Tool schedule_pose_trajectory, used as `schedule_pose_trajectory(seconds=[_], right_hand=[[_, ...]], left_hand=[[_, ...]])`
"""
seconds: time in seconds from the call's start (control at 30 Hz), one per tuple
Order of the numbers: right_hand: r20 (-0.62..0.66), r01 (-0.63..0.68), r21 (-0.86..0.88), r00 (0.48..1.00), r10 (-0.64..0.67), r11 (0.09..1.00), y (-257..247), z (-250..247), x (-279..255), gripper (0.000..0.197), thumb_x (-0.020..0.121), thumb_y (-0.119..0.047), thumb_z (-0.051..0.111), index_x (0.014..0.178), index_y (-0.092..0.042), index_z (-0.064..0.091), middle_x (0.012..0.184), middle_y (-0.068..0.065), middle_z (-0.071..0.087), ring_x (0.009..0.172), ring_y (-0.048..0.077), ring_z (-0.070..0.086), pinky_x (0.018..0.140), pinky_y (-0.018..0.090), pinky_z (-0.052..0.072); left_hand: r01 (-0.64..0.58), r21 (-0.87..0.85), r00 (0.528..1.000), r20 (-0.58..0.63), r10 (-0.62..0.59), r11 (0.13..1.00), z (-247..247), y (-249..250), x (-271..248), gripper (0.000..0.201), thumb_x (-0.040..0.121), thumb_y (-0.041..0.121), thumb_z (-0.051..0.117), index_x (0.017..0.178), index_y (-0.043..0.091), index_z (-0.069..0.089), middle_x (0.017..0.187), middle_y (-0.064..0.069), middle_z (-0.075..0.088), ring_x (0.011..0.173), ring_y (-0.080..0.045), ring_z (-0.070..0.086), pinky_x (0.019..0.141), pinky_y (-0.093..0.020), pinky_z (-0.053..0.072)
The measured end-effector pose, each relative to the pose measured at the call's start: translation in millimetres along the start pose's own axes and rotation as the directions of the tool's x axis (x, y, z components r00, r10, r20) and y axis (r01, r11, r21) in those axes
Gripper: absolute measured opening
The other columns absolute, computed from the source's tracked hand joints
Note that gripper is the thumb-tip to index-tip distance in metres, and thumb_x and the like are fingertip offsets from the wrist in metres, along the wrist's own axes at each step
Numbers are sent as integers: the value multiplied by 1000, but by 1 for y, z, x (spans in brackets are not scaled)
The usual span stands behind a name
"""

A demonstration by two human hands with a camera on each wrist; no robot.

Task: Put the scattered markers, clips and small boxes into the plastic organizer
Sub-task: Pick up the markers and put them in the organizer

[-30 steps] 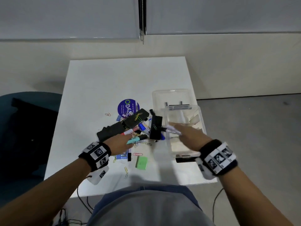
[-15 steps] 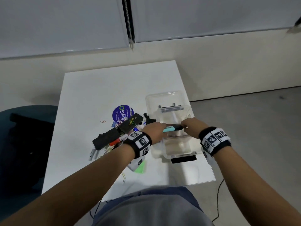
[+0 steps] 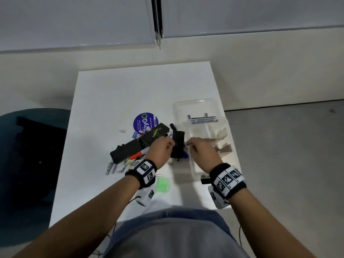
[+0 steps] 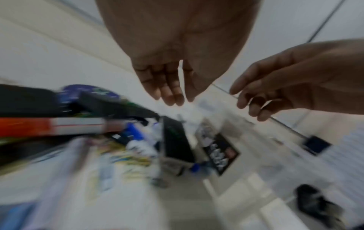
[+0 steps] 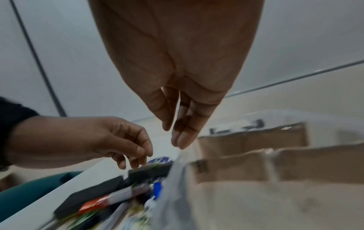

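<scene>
The clear plastic organizer [image 3: 233, 151] stands at the table's right edge, with brown card dividers [image 3: 226, 148] inside. Left of it lies the pile: a long black box [image 3: 126, 152], a black box with a yellow clip on top [image 3: 155, 133], a third black box [image 3: 177, 146], an orange marker [image 3: 137, 155], a blue marker [image 3: 185, 154] and loose paper clips [image 3: 126, 164]. My left hand [image 3: 172, 144] hovers over the pile, fingers relaxed and empty [image 4: 173, 99]. My right hand [image 3: 189, 146] hangs at the organizer's left wall, fingers straight, holding nothing [image 5: 177, 140].
A small green box [image 3: 162, 185] lies near the table's front edge under my left wrist. A round purple sticker [image 3: 145, 121] sits behind the pile. A dark teal chair [image 3: 28, 164] stands left of the white table [image 3: 130, 90]. The floor drops away right of the organizer.
Half a second ago both hands held a teal-capped marker over the organizer. Now neither holds it, and both have drawn left to the pile's edge.
</scene>
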State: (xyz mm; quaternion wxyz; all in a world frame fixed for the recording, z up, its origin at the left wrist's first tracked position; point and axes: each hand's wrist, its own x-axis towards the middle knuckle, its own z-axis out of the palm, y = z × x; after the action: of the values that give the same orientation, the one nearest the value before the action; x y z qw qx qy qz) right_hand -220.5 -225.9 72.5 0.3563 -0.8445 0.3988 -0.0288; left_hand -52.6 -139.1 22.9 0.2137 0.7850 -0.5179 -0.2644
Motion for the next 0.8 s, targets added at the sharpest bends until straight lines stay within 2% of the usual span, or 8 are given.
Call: schedule_pose_trajectory(seconds=[0.1,0.17,0.23,0.43,0.53,0.63,0.73,0.8], right_hand=[[116,32,-39,993,-27,999,-23,43,11,30,90,-6,49,117,-11,61,110,12,60,99,30,60,88,36,48],[234,8,-115,972,19,993,-35,73,24,41,90,-4,48,131,-8,51,124,13,52,109,32,56,96,38,45],[294,-18,-184,953,72,983,-42,96,37,50,89,-3,49,138,-4,41,135,18,43,121,35,49,102,42,44],[187,-63,-419,970,154,906,-43,129,66,52,88,-11,56,135,1,36,134,23,46,125,36,45,100,43,43],[165,-70,-498,971,173,864,-40,139,78,45,91,-14,53,131,1,39,132,22,50,126,36,46,97,43,44],[135,-104,-529,970,204,842,-40,144,83,37,93,-17,49,125,0,43,126,21,54,117,35,52,91,41,46],[78,-182,-531,962,262,827,-44,142,85,35,84,-23,63,111,-3,54,108,20,63,98,32,63,77,36,51],[136,-196,-524,941,309,829,-41,146,83,38,87,-22,57,118,-3,46,117,20,59,105,32,60,83,38,49]], left_hand=[[236,128,970,32,-242,963,-5,-49,-18,10,90,11,49,95,14,57,99,-11,61,91,-31,62,77,-37,48],[323,276,930,85,-358,905,-1,-66,-28,20,91,13,51,111,9,53,113,-16,59,101,-35,61,82,-41,49],[404,300,889,95,-448,864,7,-74,-34,31,95,20,50,123,7,46,125,-18,55,110,-36,58,86,-41,47],[524,267,814,125,-568,809,19,-80,-34,52,92,22,52,135,3,30,118,-20,61,102,-36,64,85,-41,52],[590,174,764,196,-615,789,14,-81,-28,47,88,24,57,129,5,42,115,-18,62,103,-35,64,86,-41,53],[496,125,838,191,-511,859,5,-81,-25,29,91,32,50,105,6,56,108,-18,65,95,-34,64,81,-40,54],[398,120,904,113,-411,909,-3,-84,-26,31,87,19,55,114,5,47,115,-16,52,97,-37,58,80,-42,49],[377,174,918,60,-392,910,-6,-87,-26,35,85,8,54,119,4,42,120,-17,43,94,-40,58,74,-41,47]])
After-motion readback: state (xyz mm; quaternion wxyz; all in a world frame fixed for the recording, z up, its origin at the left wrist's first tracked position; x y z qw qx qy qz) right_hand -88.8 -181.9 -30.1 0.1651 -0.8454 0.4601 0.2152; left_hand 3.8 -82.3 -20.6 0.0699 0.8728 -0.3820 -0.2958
